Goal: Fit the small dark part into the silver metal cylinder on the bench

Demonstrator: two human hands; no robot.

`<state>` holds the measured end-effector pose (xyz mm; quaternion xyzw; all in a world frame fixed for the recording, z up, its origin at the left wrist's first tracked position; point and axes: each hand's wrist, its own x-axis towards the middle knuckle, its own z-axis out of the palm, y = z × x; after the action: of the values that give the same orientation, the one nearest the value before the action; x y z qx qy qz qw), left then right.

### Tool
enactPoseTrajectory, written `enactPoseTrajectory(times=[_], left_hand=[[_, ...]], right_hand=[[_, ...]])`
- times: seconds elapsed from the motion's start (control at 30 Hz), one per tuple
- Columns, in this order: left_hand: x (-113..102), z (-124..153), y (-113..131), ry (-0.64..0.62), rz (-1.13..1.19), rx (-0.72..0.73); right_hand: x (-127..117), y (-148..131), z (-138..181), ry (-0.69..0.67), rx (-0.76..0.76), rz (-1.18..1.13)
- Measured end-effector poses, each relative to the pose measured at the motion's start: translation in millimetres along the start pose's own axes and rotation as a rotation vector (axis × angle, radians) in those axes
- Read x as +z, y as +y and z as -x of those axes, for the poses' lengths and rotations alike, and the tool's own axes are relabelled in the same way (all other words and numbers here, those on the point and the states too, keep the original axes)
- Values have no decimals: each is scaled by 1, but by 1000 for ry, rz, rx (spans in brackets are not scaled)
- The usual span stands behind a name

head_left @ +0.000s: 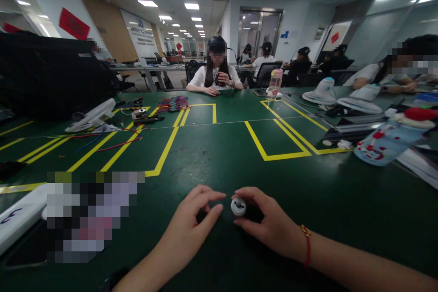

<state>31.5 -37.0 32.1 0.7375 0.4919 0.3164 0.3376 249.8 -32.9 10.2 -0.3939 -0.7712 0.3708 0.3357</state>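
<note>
Both my hands rest on the green table [219, 155] near its front edge. My right hand [268, 223] is closed around a small round black part with a white face [238, 206], thumb and forefinger gripping it. A red cord bracelet circles that wrist. My left hand [191, 228] sits just left of the part, thumb and forefinger curled toward each other in a pinch; whatever lies between them is too small or too hidden to name.
Yellow tape marks rectangles [273, 141] on the table. A white fan [91, 116], coloured wires [173, 102] and a pink bottle [274, 84] lie farther off. A blue patterned bottle [386, 143] lies at right. People sit at the far side.
</note>
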Motion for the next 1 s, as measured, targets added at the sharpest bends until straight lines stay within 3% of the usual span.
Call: enactPoseTrajectory(times=[0.13,0.43,0.8,1.0], left_hand=[[11,-8,19,-30,22,70],[13,-16,20,-37,29,149],[15,-15,22,10,85,74],[-2,-11,14,168,115,-29]], right_hand=[[3,3,-1,6,75,-117],[1,0,-4,-16,115,-137],[-3,-1,1,-43,65,-10],[-11,-8,1,-46,72,59]])
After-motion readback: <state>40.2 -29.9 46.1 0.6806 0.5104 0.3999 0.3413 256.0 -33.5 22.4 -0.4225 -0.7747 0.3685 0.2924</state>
